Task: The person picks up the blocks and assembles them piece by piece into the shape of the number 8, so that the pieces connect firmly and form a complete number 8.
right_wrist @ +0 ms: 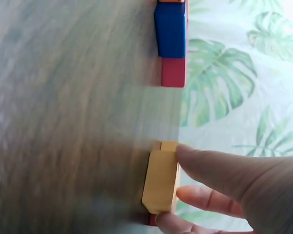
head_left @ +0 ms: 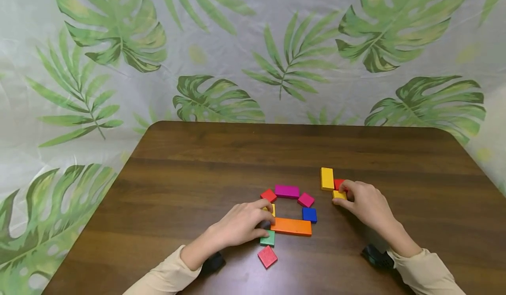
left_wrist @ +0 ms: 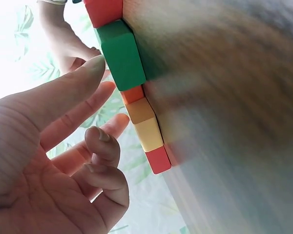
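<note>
Small yellow block (head_left: 338,195): on the tabletop (head_left: 205,154), right of the main group, pinched between the thumb and fingers of the right hand (head_left: 369,203). Just beyond it, a red block (head_left: 338,183), partly covered by the fingers; to the far left of these, a longer yellow block (head_left: 327,179), lying flat.

Left hand (head_left: 242,224): fingers loosely bent and spread, gripping nothing; the thumb lies at the green block (head_left: 267,239), the fingertips by the left end of the long orange block (head_left: 292,227) and a partly hidden yellow square block (head_left: 273,213).

Remainder of the main group: red block (head_left: 268,195) at far left, magenta block (head_left: 287,192) at the far side, pink block (head_left: 306,200) and blue block (head_left: 309,215) at right. A second red block (head_left: 267,257) sits turned cornerwise, nearest of all, near the green one.

Behind the tabletop: leaf-patterned cloth (head_left: 221,53).
</note>
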Demonstrator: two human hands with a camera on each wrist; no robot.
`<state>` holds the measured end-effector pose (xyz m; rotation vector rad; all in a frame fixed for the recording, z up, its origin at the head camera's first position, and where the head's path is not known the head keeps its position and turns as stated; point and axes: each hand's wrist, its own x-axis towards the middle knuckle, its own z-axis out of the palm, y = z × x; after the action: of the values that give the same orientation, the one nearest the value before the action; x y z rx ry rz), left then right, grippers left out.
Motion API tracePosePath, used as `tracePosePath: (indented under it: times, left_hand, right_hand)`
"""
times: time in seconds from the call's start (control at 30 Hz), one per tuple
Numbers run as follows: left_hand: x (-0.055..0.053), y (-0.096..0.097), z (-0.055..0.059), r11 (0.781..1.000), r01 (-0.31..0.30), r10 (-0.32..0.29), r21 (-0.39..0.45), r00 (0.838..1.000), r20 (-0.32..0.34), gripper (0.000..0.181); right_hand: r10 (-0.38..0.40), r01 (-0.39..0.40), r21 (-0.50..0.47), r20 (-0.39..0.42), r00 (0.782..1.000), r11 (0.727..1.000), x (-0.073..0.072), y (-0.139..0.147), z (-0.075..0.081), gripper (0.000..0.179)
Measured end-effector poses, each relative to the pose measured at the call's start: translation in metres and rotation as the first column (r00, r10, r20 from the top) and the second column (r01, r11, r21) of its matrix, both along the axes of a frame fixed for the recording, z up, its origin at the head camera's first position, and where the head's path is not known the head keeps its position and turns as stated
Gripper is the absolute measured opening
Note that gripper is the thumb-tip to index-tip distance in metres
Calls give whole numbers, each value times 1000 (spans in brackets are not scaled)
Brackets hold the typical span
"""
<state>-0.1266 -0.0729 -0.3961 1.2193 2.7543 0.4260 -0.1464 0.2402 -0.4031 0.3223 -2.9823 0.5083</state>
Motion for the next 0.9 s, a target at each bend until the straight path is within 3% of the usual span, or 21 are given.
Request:
tracePosePath:
  times: [0.33,0.67,0.8,0.9]
  left_hand:
    - [-2,2,1,1000,-1,1,-2,1000,1,21]
    - [2,0,0,1000,-17,17,2,1000,19,22]
    - [1,0,0,1000,-18,17,10,1000,21,21]
    - [0,0,0,1000,-14,14,16,1000,15,21]
  right_hand:
    - [7,-7,28,16,1000,1000,6,1,5,20]
    - [170,-168,45,-33,985,985,35,-1,5,21]
    - [278,-278,13,-51,959,960,43,-1,4,23]
    - [400,-403,-26,-70,914,915,48,-2,2,24]
